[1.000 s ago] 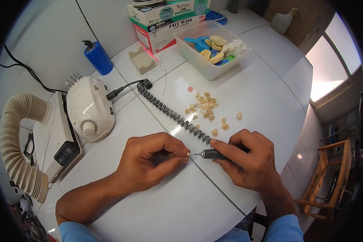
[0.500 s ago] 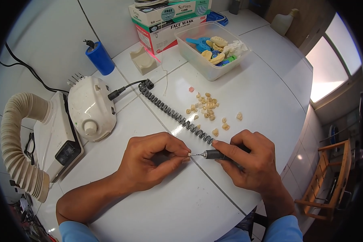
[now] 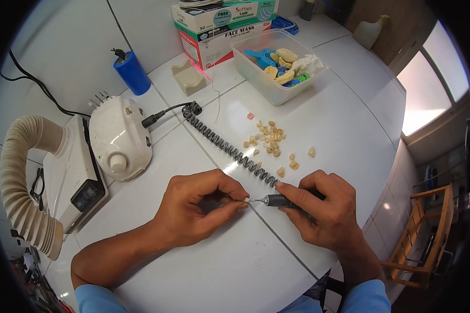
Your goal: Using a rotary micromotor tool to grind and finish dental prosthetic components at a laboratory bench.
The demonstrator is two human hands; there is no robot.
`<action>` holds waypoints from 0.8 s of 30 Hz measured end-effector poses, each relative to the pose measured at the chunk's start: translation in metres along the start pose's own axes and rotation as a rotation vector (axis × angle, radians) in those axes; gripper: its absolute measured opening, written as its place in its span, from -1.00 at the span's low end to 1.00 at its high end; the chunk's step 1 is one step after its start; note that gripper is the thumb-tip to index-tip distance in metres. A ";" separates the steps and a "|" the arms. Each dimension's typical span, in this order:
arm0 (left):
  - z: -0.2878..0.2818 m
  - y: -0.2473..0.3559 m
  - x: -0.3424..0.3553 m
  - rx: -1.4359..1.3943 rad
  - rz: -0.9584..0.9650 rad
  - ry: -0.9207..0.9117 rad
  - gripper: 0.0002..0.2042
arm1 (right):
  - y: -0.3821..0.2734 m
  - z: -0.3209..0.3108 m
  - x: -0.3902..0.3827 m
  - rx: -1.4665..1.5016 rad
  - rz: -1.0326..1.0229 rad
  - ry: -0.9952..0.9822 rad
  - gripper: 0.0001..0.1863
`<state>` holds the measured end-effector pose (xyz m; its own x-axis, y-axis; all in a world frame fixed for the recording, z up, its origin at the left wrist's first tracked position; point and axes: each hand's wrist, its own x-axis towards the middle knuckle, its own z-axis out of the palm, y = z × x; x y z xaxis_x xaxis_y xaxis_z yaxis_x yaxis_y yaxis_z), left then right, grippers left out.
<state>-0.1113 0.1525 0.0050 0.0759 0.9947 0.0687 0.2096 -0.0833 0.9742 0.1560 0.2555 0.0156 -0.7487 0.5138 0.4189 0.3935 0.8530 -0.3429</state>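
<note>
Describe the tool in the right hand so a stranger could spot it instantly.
From the white control box at left, follow the coiled grey cable to the right hand. It holds a dark, ribbed handpiece; unlike the pale pieces scattered beyond, this is cylindrical with a slim metal tip.

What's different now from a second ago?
Very little: the tub and white machine sit slightly further right in the picture, apparently because the camera shifted. Nothing was taken or let go. The left hand still pinches a small pale piece; the right hand still points the drill at it.
</note>
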 end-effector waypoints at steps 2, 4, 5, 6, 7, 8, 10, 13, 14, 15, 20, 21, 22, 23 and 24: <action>0.000 0.000 0.000 0.013 0.000 -0.003 -0.91 | 0.000 0.000 0.000 -0.006 0.000 0.000 -0.56; -0.001 0.000 0.001 0.018 0.027 -0.007 -0.92 | 0.000 0.000 0.000 0.003 -0.001 0.007 -0.57; -0.001 0.000 0.001 0.022 0.052 -0.009 -0.92 | 0.000 0.000 0.000 0.003 -0.001 0.007 -0.57; -0.001 0.000 0.001 0.022 0.052 -0.009 -0.92 | 0.000 0.000 0.000 0.008 0.004 0.000 -0.57; 0.000 0.000 0.001 0.010 0.054 -0.009 -0.92 | 0.000 0.000 0.000 0.013 0.009 -0.007 -0.57; 0.000 0.001 0.001 -0.003 0.056 -0.009 -0.91 | 0.001 -0.001 0.000 0.012 0.009 -0.006 -0.57; 0.001 -0.002 0.000 -0.019 0.061 0.003 -0.91 | 0.001 -0.001 -0.001 0.013 0.011 -0.007 -0.57; 0.002 -0.003 -0.001 -0.046 0.051 0.011 -0.92 | 0.000 -0.001 -0.001 0.015 0.008 0.004 -0.58; 0.002 -0.002 0.000 -0.057 0.036 0.009 -0.92 | 0.000 -0.001 -0.001 0.014 0.008 0.005 -0.58; 0.002 -0.002 -0.001 -0.057 0.038 0.008 -0.92 | 0.000 0.000 -0.001 0.016 0.008 0.004 -0.58; 0.001 -0.002 -0.001 -0.087 0.011 0.009 -0.92 | 0.000 -0.001 -0.002 0.025 0.017 0.000 -0.59; 0.001 -0.002 -0.001 -0.089 0.011 0.008 -0.92 | 0.000 -0.002 -0.001 0.024 0.021 -0.002 -0.59; 0.001 -0.002 -0.001 -0.097 0.010 0.012 -0.91 | 0.000 -0.002 -0.001 0.024 0.024 -0.003 -0.60; 0.001 -0.002 -0.001 -0.105 0.010 0.016 -0.91 | 0.000 -0.002 -0.001 0.023 0.025 -0.003 -0.60; 0.001 -0.002 -0.001 -0.105 0.011 0.015 -0.91 | 0.001 -0.002 -0.002 0.024 0.023 0.001 -0.60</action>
<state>-0.1104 0.1519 0.0027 0.0631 0.9946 0.0819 0.1055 -0.0882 0.9905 0.1584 0.2553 0.0163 -0.7389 0.5333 0.4119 0.3975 0.8385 -0.3727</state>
